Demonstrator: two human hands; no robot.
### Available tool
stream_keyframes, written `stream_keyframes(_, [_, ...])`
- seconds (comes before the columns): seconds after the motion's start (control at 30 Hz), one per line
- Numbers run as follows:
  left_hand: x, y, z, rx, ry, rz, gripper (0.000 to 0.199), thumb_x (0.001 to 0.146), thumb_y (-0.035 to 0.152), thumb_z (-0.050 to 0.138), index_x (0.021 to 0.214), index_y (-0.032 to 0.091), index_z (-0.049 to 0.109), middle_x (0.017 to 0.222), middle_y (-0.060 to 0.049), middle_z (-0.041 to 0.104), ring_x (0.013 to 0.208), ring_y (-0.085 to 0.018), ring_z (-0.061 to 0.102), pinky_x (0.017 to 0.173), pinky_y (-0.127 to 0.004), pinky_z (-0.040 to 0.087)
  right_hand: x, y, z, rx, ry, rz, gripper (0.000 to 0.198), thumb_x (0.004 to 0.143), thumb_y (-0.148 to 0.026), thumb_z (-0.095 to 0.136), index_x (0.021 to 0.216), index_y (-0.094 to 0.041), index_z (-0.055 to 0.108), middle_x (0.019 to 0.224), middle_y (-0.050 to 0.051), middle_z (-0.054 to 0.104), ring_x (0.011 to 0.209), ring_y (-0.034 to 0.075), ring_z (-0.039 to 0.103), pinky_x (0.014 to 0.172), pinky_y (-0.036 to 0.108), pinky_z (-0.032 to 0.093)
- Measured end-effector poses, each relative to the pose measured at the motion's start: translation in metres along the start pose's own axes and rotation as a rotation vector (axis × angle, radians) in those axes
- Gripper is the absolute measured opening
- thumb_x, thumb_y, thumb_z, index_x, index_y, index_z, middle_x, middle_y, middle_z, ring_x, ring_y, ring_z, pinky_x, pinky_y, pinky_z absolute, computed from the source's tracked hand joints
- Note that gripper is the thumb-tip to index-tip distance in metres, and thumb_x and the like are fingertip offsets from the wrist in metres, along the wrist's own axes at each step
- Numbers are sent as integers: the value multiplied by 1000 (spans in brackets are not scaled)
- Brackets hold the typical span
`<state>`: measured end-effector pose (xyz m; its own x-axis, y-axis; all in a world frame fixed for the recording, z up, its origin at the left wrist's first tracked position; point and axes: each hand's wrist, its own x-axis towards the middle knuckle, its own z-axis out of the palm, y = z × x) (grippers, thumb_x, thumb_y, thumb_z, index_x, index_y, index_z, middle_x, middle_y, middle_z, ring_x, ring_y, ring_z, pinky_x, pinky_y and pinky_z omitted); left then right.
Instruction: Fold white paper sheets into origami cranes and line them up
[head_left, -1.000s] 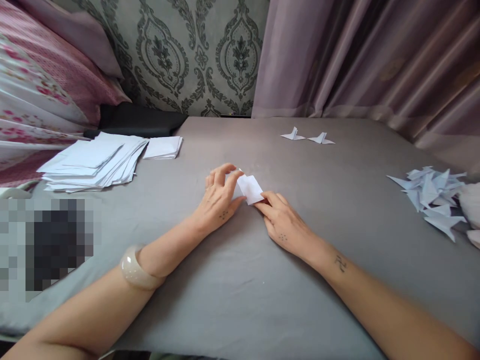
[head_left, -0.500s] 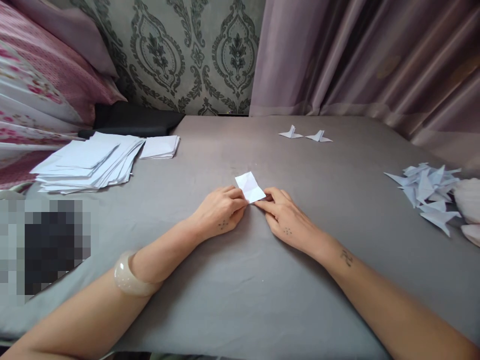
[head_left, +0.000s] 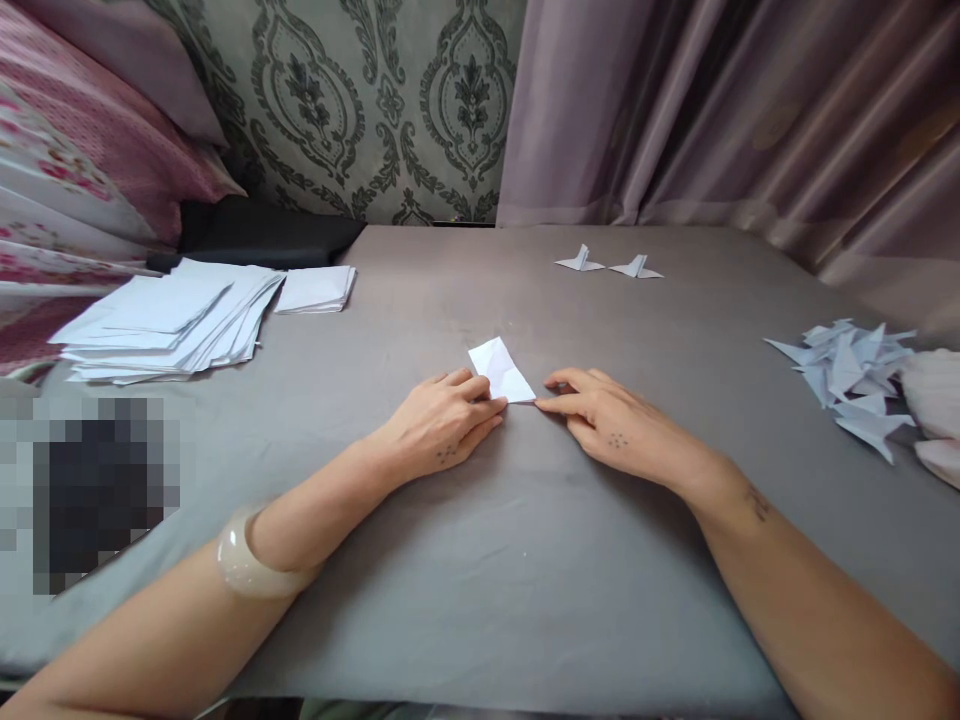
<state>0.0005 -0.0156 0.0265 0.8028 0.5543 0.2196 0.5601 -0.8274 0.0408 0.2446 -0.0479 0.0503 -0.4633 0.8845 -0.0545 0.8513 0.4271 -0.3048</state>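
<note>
A small white sheet of folded paper [head_left: 504, 374] lies on the grey cloth in front of me, creased across its middle, its near edge turned in a short straight line. My left hand [head_left: 450, 415] is closed at its left and near side, bent fingers pressing the paper down. At the near right corner, my right hand [head_left: 615, 420] rests with its index fingertip on the edge. The other fingers of that hand are loosely stretched and apart, and nothing shows between them.
Stacks of white paper [head_left: 161, 320] and a smaller pile of paper [head_left: 315, 288] lie at the left. Two folded paper figures [head_left: 636, 267] stand at the back. A heap of folded paper pieces [head_left: 855, 365] is at the right, beside a pale cloth item [head_left: 934, 400].
My right hand has slid right along the paper's near edge to its corner. The near part of the paper now looks folded into a straight edge. My left hand has shifted slightly right.
</note>
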Motion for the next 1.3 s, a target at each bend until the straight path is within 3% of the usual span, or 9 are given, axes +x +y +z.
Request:
stream_keyframes(0.6, [9, 1, -1, 23, -62, 17, 44, 98, 44, 28, 131, 31, 54, 95, -9, 50, 83, -21, 45, 77, -35, 41, 0, 10, -1, 105, 14, -2, 43, 83, -11, 43, 108, -33, 70, 129, 1, 57, 118, 22, 52, 97, 38, 44])
stream_keyframes(0.77, [13, 4, -1, 55, -68, 18, 45, 98, 45, 26, 133, 34, 52, 93, -9, 48, 82, -22, 44, 76, -36, 41, 5, 14, 0, 185, 60, 63, 37, 80, -11, 44, 93, -30, 74, 124, -2, 62, 105, 19, 60, 89, 33, 46])
stream_keyframes(0.9, [16, 6, 1, 65, -34, 31, 44, 98, 46, 27, 132, 35, 53, 91, -9, 48, 81, -22, 46, 75, -36, 42, 13, 11, 9, 254, 182, 145, 31, 79, -13, 45, 86, -26, 73, 110, 0, 67, 87, 16, 63, 78, 29, 47])
stream_keyframes(1.07, [11, 4, 7, -22, 64, -27, 43, 98, 43, 31, 111, 22, 67, 91, -10, 56, 83, -21, 51, 74, -33, 44, 24, 0, 24, 316, 328, 282, 20, 83, -30, 52, 84, -23, 71, 94, 3, 68, 76, 15, 60, 70, 29, 46])
stream_keyframes(1.2, [6, 4, 8, -56, 123, -94, 42, 98, 34, 35, 83, 16, 69, 81, -8, 62, 78, -18, 56, 68, -30, 46, 29, -11, 28, 339, 349, 315, 23, 81, -43, 57, 82, -23, 69, 88, 3, 67, 74, 16, 59, 69, 30, 45])
stream_keyframes(1.3, [5, 4, 8, -60, 147, -119, 39, 97, 32, 38, 78, 16, 68, 78, -7, 64, 77, -18, 58, 65, -29, 46, 31, -15, 28, 377, 350, 328, 23, 78, -43, 61, 83, -22, 69, 85, 2, 68, 72, 15, 59, 67, 30, 45])
